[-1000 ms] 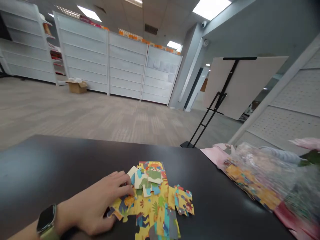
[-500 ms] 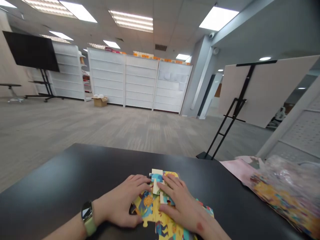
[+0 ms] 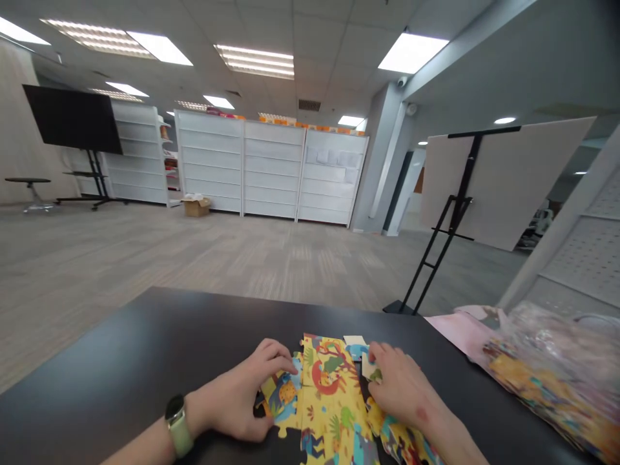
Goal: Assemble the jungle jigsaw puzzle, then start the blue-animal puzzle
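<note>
A yellow jigsaw puzzle (image 3: 332, 394), printed with animals and plants, lies partly joined on the dark table. At its left side is my left hand (image 3: 249, 394), thumb and fingers apart, fingertips by a section with an orange animal (image 3: 287, 392). My right hand (image 3: 404, 391) is to the right of the joined part, thumb and fingers around a cream and green puzzle piece (image 3: 367, 367). Next to that lies a blue and cream piece (image 3: 356, 349). More colourful pieces (image 3: 400, 436) lie under and below my right hand, partly hidden by it.
On the table's right side lies a clear plastic bag (image 3: 557, 349) with a colourful printed sheet (image 3: 542, 387). The black table (image 3: 194, 329) ends ahead at the carpet. Beyond stand an easel with a board (image 3: 465, 187), white shelves (image 3: 271, 171) and a screen on a stand (image 3: 72, 119).
My right hand has moved right, off the joined puzzle, and the loose cream and blue pieces have shifted right with it. The red and green picture is uncovered. My left hand stays nearly in place.
</note>
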Tool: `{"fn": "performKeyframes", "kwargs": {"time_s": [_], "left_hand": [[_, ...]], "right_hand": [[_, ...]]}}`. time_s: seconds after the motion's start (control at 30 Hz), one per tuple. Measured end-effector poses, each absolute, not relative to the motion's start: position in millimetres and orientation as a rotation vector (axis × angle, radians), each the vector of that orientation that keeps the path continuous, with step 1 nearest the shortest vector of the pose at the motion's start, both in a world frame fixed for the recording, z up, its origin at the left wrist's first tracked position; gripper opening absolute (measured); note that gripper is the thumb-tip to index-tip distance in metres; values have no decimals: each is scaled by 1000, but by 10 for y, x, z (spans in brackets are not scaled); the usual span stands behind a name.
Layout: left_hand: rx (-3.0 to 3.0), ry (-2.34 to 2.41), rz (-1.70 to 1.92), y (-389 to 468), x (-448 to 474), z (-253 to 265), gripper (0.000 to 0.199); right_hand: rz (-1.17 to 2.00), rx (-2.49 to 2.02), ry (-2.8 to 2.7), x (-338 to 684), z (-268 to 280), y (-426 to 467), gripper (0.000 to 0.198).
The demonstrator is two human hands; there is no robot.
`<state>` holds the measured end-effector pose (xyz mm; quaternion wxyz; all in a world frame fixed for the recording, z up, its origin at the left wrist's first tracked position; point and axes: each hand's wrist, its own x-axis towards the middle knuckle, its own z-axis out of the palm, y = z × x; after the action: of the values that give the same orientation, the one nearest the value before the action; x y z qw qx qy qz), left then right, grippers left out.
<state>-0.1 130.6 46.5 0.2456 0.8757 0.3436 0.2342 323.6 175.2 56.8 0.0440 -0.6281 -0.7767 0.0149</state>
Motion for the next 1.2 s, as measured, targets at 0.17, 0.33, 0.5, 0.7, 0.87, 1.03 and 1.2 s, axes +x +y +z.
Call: {"fn": "performKeyframes", "kwargs": {"time_s": [0.17, 0.33, 0.5, 0.7, 0.87, 1.03, 1.2], "left_hand": [[2523, 934, 668, 1238, 58, 569, 64], [2587, 958, 655, 1203, 77, 620, 56], [2510, 984, 660, 1221, 48, 525, 70], [2477, 1014, 525, 1237, 76, 468, 71], [2518, 1147, 485, 1282, 74, 515, 57], [2565, 1255, 546, 1421, -131, 475, 77], [2525, 1284, 446, 1502, -382, 458, 84]], "right_hand": [[137, -1585, -2355, 3127, 576, 1671, 34], [449, -1284, -2558, 2849, 507, 1549, 54], [527, -1328, -2510, 2757, 530, 1527, 41], [492, -1245, -2464, 2761, 529, 1569, 27], [314, -1372, -2437, 2858, 459, 1665, 24], [98, -1716, -2325, 3098, 439, 1782, 27], [34, -1912, -2242, 3222, 428, 1831, 42]]}}
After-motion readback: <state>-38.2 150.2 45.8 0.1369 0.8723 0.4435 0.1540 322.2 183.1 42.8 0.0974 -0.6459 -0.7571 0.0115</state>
